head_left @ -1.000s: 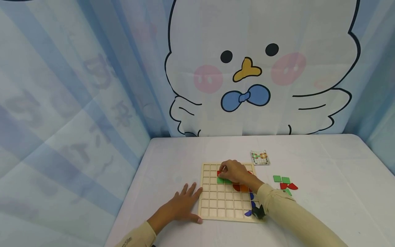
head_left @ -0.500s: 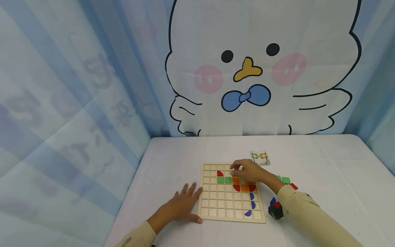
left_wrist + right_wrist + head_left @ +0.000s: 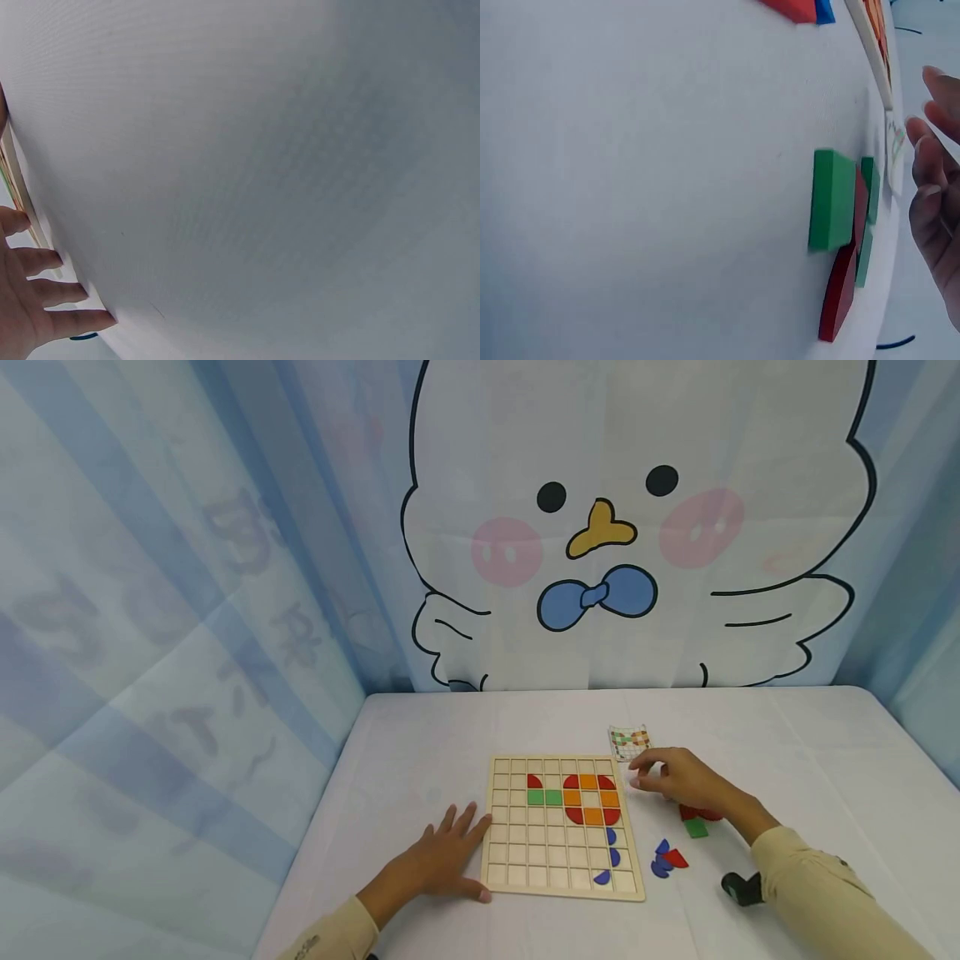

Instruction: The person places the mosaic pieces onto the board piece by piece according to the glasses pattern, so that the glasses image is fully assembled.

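A wooden grid board (image 3: 525, 856) lies on the table. In its cells sit a red quarter-circle piece (image 3: 535, 782), two green squares (image 3: 553, 797), a ring of red and orange pieces (image 3: 588, 782) and several blue pieces (image 3: 615, 857) down the right side. My left hand (image 3: 442, 857) rests spread on the table, fingertips at the board's left edge. Right of the board, my right hand (image 3: 678, 777) hovers with loosely bent fingers, near the small pattern card (image 3: 628, 739). The right wrist view shows nothing between those fingers (image 3: 930, 161).
Under and beside the right hand lie loose pieces, among them a green square (image 3: 696, 828) and a dark red piece (image 3: 838, 296). Nearer the front are blue pieces (image 3: 660, 867) with a red one (image 3: 677, 858). A cartoon-printed curtain (image 3: 600, 652) hangs behind the table.
My right hand has let go of the red quarter-circle in its cell, then moved right across the board and off it, uncovering the red and orange ring. My left hand has stayed put.
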A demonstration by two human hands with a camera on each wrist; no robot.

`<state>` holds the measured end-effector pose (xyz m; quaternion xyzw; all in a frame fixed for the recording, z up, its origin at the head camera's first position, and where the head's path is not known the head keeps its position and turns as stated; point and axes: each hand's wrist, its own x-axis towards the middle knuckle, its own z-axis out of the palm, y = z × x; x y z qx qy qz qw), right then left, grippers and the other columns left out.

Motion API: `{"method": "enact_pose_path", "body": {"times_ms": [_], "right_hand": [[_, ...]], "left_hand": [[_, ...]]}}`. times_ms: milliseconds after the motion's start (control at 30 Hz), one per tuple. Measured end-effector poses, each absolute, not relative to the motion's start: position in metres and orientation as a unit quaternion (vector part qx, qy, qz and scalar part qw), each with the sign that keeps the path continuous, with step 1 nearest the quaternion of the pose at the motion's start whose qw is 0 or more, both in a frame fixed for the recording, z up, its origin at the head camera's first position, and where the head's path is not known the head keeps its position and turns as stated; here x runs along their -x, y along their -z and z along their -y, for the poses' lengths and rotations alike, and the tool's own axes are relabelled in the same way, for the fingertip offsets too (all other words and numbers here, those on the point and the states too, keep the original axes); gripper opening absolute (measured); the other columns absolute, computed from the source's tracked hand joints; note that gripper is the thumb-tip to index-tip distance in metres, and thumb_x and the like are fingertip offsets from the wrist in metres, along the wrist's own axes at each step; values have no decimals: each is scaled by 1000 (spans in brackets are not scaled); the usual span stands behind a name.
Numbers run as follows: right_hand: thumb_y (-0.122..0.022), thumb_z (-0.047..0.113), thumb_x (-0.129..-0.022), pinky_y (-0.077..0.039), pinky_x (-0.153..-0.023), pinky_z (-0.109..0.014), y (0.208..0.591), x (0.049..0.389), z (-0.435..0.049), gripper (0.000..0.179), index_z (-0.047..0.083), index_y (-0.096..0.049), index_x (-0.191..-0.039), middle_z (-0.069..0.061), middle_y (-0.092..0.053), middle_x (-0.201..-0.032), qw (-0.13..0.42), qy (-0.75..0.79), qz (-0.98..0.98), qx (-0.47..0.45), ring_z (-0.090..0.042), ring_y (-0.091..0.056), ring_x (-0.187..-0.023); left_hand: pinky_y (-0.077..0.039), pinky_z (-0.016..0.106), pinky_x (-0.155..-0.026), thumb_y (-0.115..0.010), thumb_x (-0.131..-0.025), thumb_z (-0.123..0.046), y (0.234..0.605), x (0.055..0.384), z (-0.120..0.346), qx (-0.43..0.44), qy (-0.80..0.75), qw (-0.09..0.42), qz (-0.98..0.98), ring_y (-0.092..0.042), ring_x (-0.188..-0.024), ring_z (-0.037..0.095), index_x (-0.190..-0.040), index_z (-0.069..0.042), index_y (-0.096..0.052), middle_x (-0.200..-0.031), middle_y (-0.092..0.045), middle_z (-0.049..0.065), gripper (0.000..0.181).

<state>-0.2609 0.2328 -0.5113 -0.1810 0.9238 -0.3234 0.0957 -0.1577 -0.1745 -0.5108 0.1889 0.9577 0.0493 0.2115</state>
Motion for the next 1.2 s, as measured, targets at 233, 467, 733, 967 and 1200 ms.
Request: {"method": "enact_pose_path", "body": {"times_ms": [233, 467, 733, 967, 1200], "right_hand": [[-81, 34, -85, -54, -79, -34, 515, 252, -260, 35, 11, -74, -111, 0, -70, -100, 82, 274, -943, 172, -17, -56, -89], [-83, 33, -82, -53, -77, -35, 517, 246, -276, 37, 9, -74, -109, -3, -68, -101, 81, 259, -949, 161, -18, -55, -88], [-83, 28, -82, -53, -80, -38, 519, 245, -279, 34, 10, -76, -110, -3, -68, -102, 89, 253, -951, 156, -18, -55, -90], [-82, 24, -83, -56, -83, -45, 518, 245, -275, 30, 8, -74, -108, -3, -68, -102, 98, 252, -950, 159, -18, -57, -90], [-82, 21, -84, -53, -74, -31, 516, 243, -273, 23, 12, -69, -102, -1, -66, -97, 112, 264, -945, 157, -17, -54, -83]], "left_hand": [[-33, 66, -112, -71, -72, -74, 510, 158, 174, -188, -51, 211, -958, -18, -153, 43, -161, -25, -24, -169, -17, 11, 112], [-34, 66, -112, -71, -72, -75, 508, 158, 173, -189, -51, 211, -958, -18, -153, 43, -161, -26, -24, -169, -17, 11, 112], [-34, 66, -112, -73, -72, -73, 504, 157, 173, -187, -54, 214, -957, -19, -153, 43, -161, -24, -25, -168, -18, 11, 112], [-35, 66, -111, -74, -72, -71, 503, 156, 172, -186, -50, 214, -958, -20, -152, 44, -160, -24, -26, -168, -20, 12, 111], [-34, 67, -111, -73, -73, -72, 501, 156, 171, -185, -49, 220, -956, -19, -153, 43, -161, -24, -25, -168, -19, 12, 111]]}}
